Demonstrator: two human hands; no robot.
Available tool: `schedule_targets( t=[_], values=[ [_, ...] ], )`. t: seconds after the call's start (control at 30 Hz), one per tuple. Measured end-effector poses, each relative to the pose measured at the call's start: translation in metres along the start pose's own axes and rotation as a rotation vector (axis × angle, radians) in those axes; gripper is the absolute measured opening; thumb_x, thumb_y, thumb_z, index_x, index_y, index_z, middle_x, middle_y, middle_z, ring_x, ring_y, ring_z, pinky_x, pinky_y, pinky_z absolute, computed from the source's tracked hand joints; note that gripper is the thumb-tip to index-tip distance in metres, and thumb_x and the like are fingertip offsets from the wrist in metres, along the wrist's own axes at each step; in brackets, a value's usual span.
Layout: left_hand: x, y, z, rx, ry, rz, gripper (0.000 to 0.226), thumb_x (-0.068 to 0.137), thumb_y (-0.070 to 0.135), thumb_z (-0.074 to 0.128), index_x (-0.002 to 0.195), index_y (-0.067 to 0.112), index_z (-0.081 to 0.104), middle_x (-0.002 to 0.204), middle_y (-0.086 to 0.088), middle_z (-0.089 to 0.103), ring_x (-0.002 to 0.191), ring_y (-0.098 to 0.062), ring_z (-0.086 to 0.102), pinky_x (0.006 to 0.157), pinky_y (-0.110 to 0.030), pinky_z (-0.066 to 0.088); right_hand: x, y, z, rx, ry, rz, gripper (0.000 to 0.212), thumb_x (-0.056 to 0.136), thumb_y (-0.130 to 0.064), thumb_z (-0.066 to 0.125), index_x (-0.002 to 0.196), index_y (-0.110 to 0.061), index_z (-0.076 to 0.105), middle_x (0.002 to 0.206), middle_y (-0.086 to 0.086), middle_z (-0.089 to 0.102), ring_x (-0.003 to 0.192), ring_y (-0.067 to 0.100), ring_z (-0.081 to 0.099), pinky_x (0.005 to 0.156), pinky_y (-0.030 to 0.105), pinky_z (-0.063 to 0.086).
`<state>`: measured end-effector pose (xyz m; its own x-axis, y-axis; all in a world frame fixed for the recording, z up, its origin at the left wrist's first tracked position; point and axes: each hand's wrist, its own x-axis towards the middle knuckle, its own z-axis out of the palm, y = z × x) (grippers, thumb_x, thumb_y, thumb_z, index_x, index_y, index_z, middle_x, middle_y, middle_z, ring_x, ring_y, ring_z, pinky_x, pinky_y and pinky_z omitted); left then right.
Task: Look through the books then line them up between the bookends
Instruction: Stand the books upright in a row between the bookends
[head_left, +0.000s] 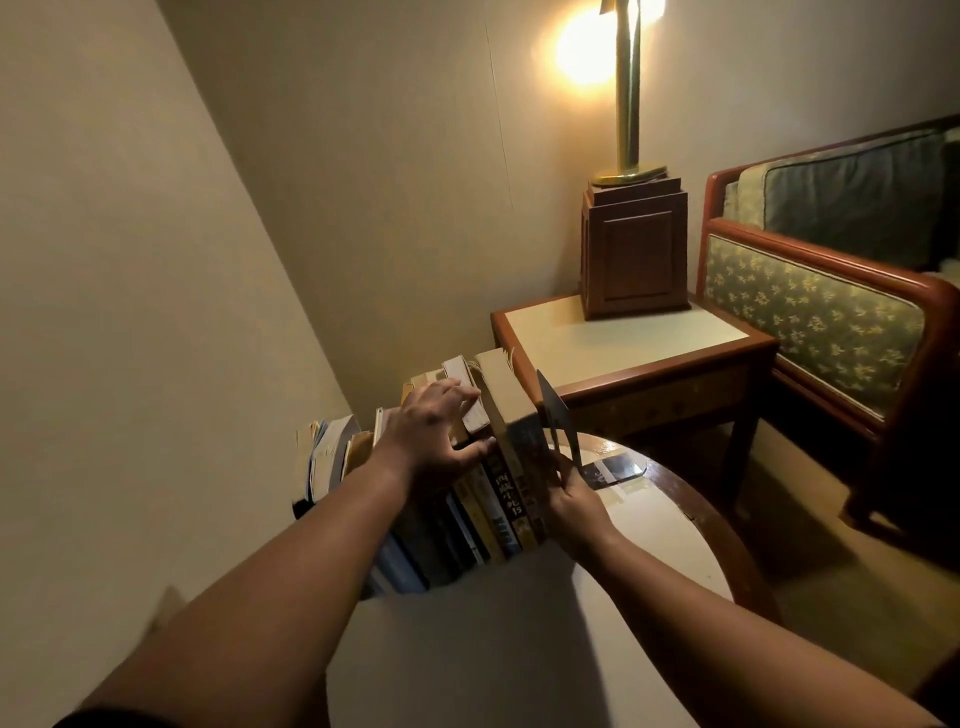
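On the round white table (519, 649), the left hand (436, 431) rests straight, spread fingers atop the upright paperback books (501, 501); at their three o'clock, the right hand (576, 501) pinches a dark metal bookend (557, 415).

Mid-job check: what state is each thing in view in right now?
books: standing in a row on the round table, leaning.
bookend: upright against the row's right end.
left hand: fingers spread, pressing on the book tops.
right hand: grips the bookend's lower edge.
lamp: lit.
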<state>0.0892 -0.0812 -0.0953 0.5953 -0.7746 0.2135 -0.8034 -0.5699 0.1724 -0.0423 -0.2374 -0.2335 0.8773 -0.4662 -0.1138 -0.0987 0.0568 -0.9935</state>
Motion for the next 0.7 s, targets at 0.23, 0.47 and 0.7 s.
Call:
schedule_targets(
  t=[0.23,0.47,0.7],
  values=[
    [-0.051,0.023,0.026,0.307,0.297,0.398,0.069,0.086,0.048,0.059,0.146,0.019,0.044,0.159,-0.015,0.029,0.149,-0.036,0.019,0.115,-0.063,0.022,0.002,0.027,-0.001,-0.071,-0.018,-0.077,0.057,0.081,-0.067,0.063,0.134,-0.05,0.047,0.125,-0.003,0.063,0.115,0.023,0.063,0.091,0.055,0.056],
    [-0.108,0.007,0.099,0.554,-0.02,0.493,0.085,0.087,0.037,0.058,0.156,0.022,0.013,0.165,-0.008,0.007,0.152,-0.032,0.003,0.121,-0.058,0.01,0.001,0.047,-0.003,-0.18,0.013,-0.108,0.087,0.076,-0.058,0.078,0.146,-0.058,0.026,0.133,-0.006,0.056,0.115,0.021,0.06,0.091,0.052,0.056],
    [-0.103,-0.019,0.106,0.641,-0.109,0.511,0.076,0.093,0.034,0.047,0.157,0.011,0.013,0.165,-0.014,0.004,0.152,-0.032,-0.001,0.119,-0.056,0.018,0.021,0.067,0.0,-0.451,0.053,-0.183,0.088,0.072,-0.057,0.083,0.142,-0.055,0.03,0.132,-0.018,0.055,0.117,0.006,0.059,0.09,0.033,0.057]
  ],
)
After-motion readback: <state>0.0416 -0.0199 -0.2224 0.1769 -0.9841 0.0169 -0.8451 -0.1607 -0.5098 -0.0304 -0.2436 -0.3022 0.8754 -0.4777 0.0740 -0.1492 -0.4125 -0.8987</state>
